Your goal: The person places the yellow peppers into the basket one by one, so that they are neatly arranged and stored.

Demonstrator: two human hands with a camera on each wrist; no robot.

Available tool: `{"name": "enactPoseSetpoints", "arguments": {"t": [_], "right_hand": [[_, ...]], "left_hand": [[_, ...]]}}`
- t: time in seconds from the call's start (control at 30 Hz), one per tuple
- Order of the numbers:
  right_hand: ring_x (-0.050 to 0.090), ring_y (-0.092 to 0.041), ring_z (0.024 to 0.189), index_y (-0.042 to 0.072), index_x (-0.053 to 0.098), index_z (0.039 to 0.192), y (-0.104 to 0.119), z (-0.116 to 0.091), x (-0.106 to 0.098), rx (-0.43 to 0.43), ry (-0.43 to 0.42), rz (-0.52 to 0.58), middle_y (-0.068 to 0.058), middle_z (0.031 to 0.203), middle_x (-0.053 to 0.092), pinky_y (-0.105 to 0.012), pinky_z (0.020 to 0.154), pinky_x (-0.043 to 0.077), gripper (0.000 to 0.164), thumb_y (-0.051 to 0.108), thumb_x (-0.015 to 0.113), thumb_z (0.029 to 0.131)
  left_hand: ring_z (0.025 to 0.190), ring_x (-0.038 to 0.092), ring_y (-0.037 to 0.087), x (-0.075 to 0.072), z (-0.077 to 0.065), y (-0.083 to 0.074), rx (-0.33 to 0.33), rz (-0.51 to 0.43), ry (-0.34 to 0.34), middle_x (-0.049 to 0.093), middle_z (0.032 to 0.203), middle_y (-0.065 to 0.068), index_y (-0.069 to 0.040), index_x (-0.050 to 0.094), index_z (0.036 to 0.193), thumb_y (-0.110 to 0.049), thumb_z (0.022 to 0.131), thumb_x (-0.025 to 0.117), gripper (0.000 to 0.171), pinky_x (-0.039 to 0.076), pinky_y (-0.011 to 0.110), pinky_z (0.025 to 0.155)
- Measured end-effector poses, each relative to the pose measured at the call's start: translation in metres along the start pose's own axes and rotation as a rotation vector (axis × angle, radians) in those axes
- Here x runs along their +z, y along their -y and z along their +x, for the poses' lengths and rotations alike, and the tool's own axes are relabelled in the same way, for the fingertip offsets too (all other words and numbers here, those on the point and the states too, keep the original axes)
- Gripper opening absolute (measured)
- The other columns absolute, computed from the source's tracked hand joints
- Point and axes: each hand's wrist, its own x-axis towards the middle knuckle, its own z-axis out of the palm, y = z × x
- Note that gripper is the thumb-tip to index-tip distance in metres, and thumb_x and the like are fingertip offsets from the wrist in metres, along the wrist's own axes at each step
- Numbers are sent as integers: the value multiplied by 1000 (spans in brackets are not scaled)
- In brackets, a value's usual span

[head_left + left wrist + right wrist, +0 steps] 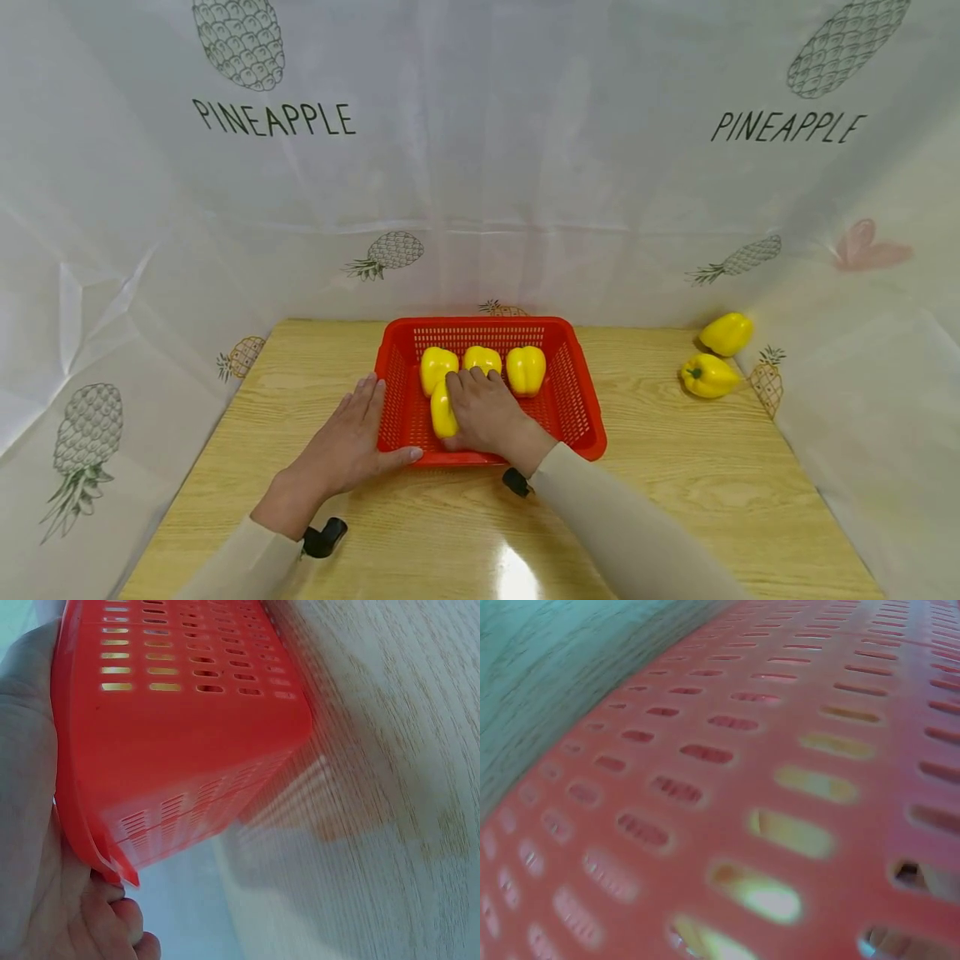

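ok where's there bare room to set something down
Bare table lies between the red basket and the two loose yellow peppers at right, and left of the left hand. Crowded: the basket's middle (its right end is freer), with four peppers and the right hand.

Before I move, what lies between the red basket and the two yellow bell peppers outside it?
Only a bare stretch of wood-grain tabletop lies between the red basket and the two yellow bell peppers; the head view shows this.
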Motion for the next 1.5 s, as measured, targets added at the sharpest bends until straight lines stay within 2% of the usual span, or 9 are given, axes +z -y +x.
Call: {"name": "enactPoseSetpoints", "arguments": {"t": [0.2, 0.33, 0.6, 1.1, 1.5], "right_hand": [[61, -26, 123, 8, 51, 139, 3, 4, 4, -31, 21, 38, -8, 131, 66, -44, 105, 55, 90, 74, 73, 83], [60, -25, 123, 9, 51, 139, 5, 7, 5, -30, 48, 59, -7, 131, 66, -43, 105, 54, 90, 75, 74, 83], [56, -22, 114, 10, 49, 142, 11, 13, 8, -35, 94, 42, -5, 128, 65, -38, 101, 54, 94, 79, 72, 83], [59, -23, 125, 12, 43, 153, 17, 18, 9, -21, 173, 8, -6, 135, 62, -37, 100, 58, 98, 79, 67, 86], [61, -24, 120, 11, 47, 150, 13, 15, 8, -29, 160, 150, -9, 135, 61, -37, 101, 58, 92, 79, 62, 90]], "left_hand": [[161, 15, 47, -1, 1, -3, 8, 0, -1, 15, 173, 29, 10, 21, 164, -87, 84, 58, 131, 21, 60, 129], [161, 15, 46, -2, 1, -4, 7, 1, 3, 15, 173, 29, 10, 21, 164, -87, 85, 59, 130, 21, 60, 130], [162, 15, 46, -2, 1, -4, 10, 6, 0, 15, 173, 29, 10, 21, 163, -87, 85, 58, 130, 21, 59, 130], [161, 16, 46, -2, 0, -1, -1, -2, -4, 16, 173, 29, 10, 22, 163, -84, 86, 60, 128, 21, 60, 129], [161, 16, 46, 1, 1, 0, -1, -1, -10, 16, 173, 29, 9, 23, 163, -85, 85, 61, 128, 22, 60, 129]]}}
